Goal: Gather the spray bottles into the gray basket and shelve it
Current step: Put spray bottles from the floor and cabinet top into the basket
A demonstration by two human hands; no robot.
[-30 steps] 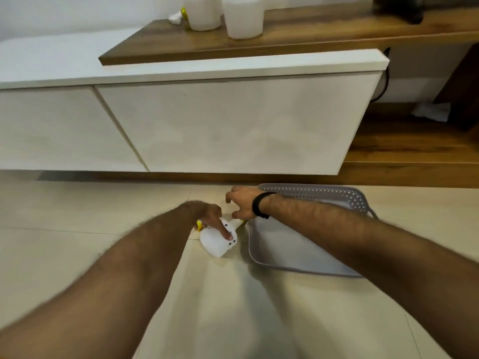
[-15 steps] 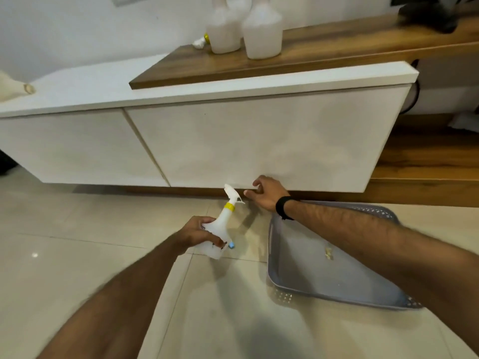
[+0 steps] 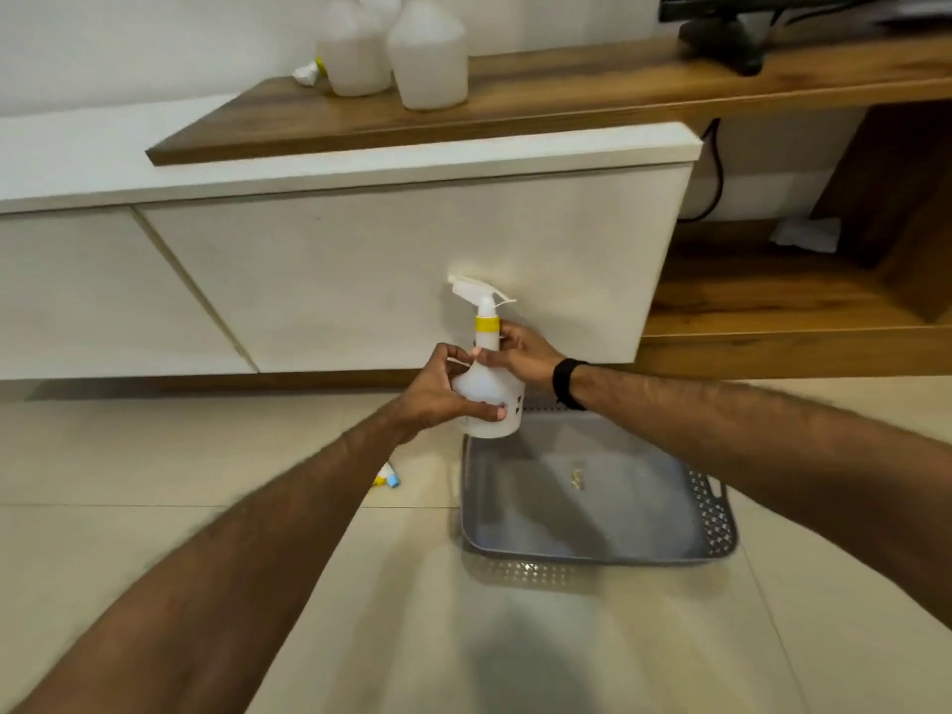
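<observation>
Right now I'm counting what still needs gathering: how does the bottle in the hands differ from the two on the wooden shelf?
The held bottle hangs above the gray basket, gripped by the left hand and right hand; the shelf bottles stand untouched. The held bottle's yellow collar and white trigger head show fully; the shelf bottles' tops are cut off by the frame. All three look like translucent white bottles.

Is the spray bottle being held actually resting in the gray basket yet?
Cannot tell. In the head view, the spray bottle, held upright by the left hand and right hand, has its base overlapping the gray basket far rim, so no gap or contact shows plainly.
</observation>
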